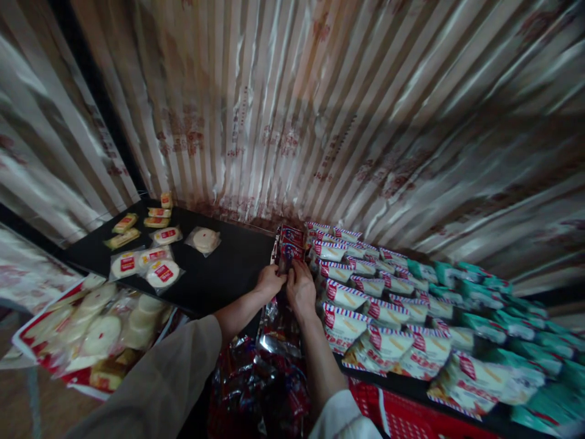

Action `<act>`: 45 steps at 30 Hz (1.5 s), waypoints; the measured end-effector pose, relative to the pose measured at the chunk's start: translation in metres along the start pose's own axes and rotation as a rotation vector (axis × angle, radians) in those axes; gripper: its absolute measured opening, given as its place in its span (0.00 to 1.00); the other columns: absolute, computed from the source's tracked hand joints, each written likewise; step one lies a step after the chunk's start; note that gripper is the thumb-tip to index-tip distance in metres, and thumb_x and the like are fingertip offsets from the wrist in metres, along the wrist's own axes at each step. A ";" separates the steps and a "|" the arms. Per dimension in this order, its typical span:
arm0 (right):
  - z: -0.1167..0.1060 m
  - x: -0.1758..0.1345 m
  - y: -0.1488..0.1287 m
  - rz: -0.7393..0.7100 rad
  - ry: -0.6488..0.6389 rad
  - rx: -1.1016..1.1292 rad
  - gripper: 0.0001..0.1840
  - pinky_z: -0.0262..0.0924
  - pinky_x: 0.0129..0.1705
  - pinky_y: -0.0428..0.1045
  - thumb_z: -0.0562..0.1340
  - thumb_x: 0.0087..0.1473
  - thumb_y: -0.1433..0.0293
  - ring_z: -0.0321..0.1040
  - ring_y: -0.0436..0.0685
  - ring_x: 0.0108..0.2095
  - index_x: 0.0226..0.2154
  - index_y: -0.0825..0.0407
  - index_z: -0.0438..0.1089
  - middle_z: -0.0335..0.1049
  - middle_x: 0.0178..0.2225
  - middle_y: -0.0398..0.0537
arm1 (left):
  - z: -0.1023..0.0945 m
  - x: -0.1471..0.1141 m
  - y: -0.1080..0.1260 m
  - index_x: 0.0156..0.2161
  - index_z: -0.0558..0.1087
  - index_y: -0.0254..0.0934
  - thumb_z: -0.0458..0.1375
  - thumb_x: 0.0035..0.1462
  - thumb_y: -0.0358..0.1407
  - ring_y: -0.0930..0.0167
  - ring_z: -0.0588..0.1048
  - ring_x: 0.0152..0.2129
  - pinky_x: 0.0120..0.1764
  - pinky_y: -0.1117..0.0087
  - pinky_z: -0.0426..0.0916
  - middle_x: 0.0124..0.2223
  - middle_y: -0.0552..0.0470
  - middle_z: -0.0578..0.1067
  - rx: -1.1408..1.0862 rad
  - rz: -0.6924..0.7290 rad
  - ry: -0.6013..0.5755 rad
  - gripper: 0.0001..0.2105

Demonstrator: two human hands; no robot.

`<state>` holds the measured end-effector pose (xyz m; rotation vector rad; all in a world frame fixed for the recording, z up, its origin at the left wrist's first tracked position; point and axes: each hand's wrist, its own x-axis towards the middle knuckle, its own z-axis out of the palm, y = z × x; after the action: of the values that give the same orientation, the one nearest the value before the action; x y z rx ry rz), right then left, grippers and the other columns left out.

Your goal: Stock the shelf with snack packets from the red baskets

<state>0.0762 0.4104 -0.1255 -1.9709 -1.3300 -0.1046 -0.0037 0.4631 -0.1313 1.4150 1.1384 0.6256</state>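
Observation:
In the middle of the head view, my left hand (272, 281) is closed at the side of a dark red foil snack packet (285, 263). From the right, my right hand (301, 291) curls its fingers over the same packet; the fingertips are partly hidden. Behind it, similar dark red packets (292, 235) form a narrow column reaching the back of the black shelf (233, 268). More shiny packets (281, 332) lie under my wrists, and a loose heap of them (256, 378) sits below, near the shelf's front edge.
White packets with striped edges (345, 323) stand in rows at right, beside green packets (525, 353). Flat round wrapped breads (162, 273) and small yellow packs (124, 223) lie at left. A box of round breads (103, 332) and a red basket (411, 417) are in front. Curtains (256, 122) hang behind.

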 end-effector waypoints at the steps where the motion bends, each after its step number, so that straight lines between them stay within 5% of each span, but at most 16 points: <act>1: 0.002 0.004 0.002 0.002 -0.009 -0.008 0.21 0.53 0.56 0.57 0.48 0.55 0.71 0.59 0.59 0.53 0.46 0.58 0.69 0.68 0.48 0.57 | 0.000 0.001 0.001 0.36 0.74 0.32 0.60 0.47 0.30 0.73 0.73 0.27 0.31 0.75 0.66 0.28 0.52 0.75 0.014 -0.005 0.007 0.08; 19: 0.037 0.046 0.015 0.090 -0.187 -0.127 0.20 0.50 0.56 0.51 0.51 0.53 0.70 0.62 0.56 0.50 0.45 0.55 0.70 0.70 0.47 0.52 | -0.012 -0.032 0.025 0.47 0.67 0.33 0.52 0.52 0.31 0.65 0.72 0.41 0.42 0.67 0.67 0.44 0.43 0.71 0.630 0.177 0.069 0.15; 25: 0.042 0.044 0.018 0.077 -0.205 -0.149 0.19 0.43 0.59 0.53 0.51 0.54 0.70 0.55 0.56 0.56 0.46 0.54 0.70 0.66 0.51 0.53 | -0.016 -0.058 0.021 0.46 0.68 0.35 0.50 0.54 0.32 0.63 0.67 0.44 0.47 0.62 0.65 0.45 0.45 0.70 0.859 0.384 0.160 0.14; 33: 0.039 0.044 0.012 0.157 -0.223 -0.201 0.16 0.47 0.55 0.61 0.53 0.55 0.65 0.38 0.63 0.62 0.45 0.45 0.69 0.56 0.58 0.44 | -0.007 -0.063 -0.006 0.43 0.71 0.31 0.48 0.55 0.30 0.62 0.64 0.50 0.53 0.61 0.61 0.51 0.43 0.69 0.929 0.610 0.068 0.13; 42: 0.041 0.049 0.009 0.186 -0.332 -0.291 0.26 0.44 0.56 0.64 0.50 0.56 0.63 0.37 0.64 0.62 0.57 0.42 0.55 0.49 0.61 0.46 | -0.005 -0.057 -0.010 0.49 0.68 0.31 0.47 0.55 0.31 0.63 0.64 0.51 0.54 0.62 0.60 0.51 0.43 0.69 0.877 0.606 0.023 0.17; 45: 0.042 0.048 0.010 0.164 -0.368 -0.324 0.24 0.43 0.55 0.65 0.49 0.57 0.62 0.36 0.65 0.62 0.56 0.39 0.58 0.48 0.62 0.44 | -0.007 -0.058 -0.004 0.47 0.69 0.32 0.49 0.53 0.30 0.62 0.65 0.47 0.51 0.61 0.62 0.49 0.43 0.69 0.889 0.554 -0.032 0.16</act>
<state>0.0929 0.4711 -0.1389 -2.4553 -1.4414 0.1368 -0.0332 0.4134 -0.1204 2.5429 1.0349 0.4738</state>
